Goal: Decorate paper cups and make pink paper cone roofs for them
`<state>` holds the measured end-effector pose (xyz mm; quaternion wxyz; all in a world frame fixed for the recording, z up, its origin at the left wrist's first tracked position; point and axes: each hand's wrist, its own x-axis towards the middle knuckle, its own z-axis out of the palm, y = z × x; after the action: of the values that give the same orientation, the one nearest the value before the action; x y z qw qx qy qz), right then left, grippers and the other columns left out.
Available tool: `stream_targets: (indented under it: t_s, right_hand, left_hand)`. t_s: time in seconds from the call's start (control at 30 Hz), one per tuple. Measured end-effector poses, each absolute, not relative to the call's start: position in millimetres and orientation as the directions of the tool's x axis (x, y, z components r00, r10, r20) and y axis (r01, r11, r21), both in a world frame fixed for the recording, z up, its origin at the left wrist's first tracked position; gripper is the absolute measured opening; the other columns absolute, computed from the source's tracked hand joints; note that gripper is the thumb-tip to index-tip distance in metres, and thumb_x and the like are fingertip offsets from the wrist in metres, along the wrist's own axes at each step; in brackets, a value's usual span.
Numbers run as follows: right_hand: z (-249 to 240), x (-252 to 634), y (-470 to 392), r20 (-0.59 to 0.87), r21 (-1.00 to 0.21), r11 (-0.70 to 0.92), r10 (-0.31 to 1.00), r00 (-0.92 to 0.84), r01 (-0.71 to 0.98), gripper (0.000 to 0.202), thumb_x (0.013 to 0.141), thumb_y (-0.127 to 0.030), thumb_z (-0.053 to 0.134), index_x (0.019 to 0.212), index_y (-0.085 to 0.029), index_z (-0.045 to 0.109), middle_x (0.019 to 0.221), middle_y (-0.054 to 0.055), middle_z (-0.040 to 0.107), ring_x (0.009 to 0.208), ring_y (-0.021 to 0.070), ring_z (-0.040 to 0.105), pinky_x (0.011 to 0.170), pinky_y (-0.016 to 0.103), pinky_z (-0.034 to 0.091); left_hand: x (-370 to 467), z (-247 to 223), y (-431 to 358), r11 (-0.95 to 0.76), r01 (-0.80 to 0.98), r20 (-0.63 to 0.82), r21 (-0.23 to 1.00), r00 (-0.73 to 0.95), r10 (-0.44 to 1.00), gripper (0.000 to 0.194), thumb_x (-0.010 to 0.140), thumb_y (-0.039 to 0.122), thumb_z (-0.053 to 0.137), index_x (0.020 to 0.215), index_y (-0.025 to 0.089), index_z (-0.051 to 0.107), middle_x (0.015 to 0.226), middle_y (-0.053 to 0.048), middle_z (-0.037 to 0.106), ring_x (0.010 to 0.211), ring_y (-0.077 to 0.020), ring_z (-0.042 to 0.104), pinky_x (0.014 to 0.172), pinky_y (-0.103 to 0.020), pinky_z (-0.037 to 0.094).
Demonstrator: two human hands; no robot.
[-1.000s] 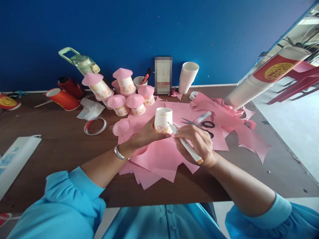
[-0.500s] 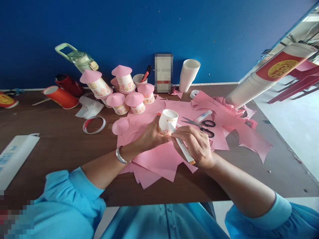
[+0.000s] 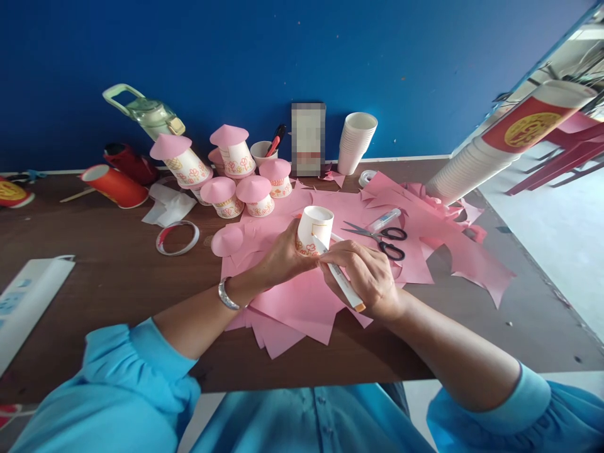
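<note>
1. By the left hand [image 3: 282, 257], the cup [image 3: 321, 229] is held, with the fingers wrapped around its side; it is raised over the pink paper [image 3: 302, 305], narrow end up and slightly tilted.
2. By the right hand [image 3: 367, 274], the marker [image 3: 343, 282] is gripped narrowly, as for writing; its tip seems to be touching the cup's wall.
3. The step in hand is judged to be drawing: a thin orange line is seen on the upper wall, and flowers are seen lower down.
4. For this line to be continued, a steady cup and a light pressure would be called for; the wall could be dented by too firm a push.
5. Beside the right hand, the scissors [image 3: 376, 234] are left with blades apart, near a clear tube [image 3: 384, 219]; wide movement could be hindered there.
6. Leftward, a pink cone [image 3: 227, 241] and a tape ring [image 3: 163, 242] are found; behind, roofed cups [image 3: 228, 206] are grouped.
7. Against the wall, a phone [image 3: 308, 139] is propped, near a cup stack [image 3: 355, 148].
</note>
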<state>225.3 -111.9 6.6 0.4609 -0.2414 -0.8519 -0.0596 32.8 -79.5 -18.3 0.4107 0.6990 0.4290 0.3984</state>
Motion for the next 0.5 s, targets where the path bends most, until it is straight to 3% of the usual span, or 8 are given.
stream_targets:
  t_s: [0.23, 0.5]
  right_hand:
    - [5.8, 223.4, -112.5, 0.809, -0.107, 0.870, 0.358, -0.466, 0.481, 0.020, 0.094, -0.003, 0.063, 0.107, -0.017, 0.060, 0.086, 0.007, 0.071, 0.073, 0.0180, 0.070, 0.064, 0.029, 0.059]
    - [8.5, 224.8, -113.6, 0.790, -0.121, 0.872, 0.373, -0.486, 0.474, 0.021, 0.097, -0.004, 0.057, 0.113, -0.018, 0.059, 0.086, 0.005, 0.071, 0.076, 0.0175, 0.071, 0.065, 0.029, 0.060]
  left_hand:
    - [31.6, -18.2, -80.6, -0.273, 0.241, 0.190, 0.931, 0.318, 0.929, 0.048, 0.084, 0.052, 0.082, 0.108, 0.020, 0.054, 0.103, -0.008, 0.065, 0.091, -0.0224, 0.063, 0.073, -0.036, 0.054]
    - [29.6, -19.1, -78.8, -0.236, 0.118, 0.176, 0.965, 0.377, 0.909, 0.054, 0.082, 0.048, 0.086, 0.117, 0.024, 0.052, 0.110, -0.006, 0.064, 0.097, -0.0215, 0.061, 0.077, -0.035, 0.056]
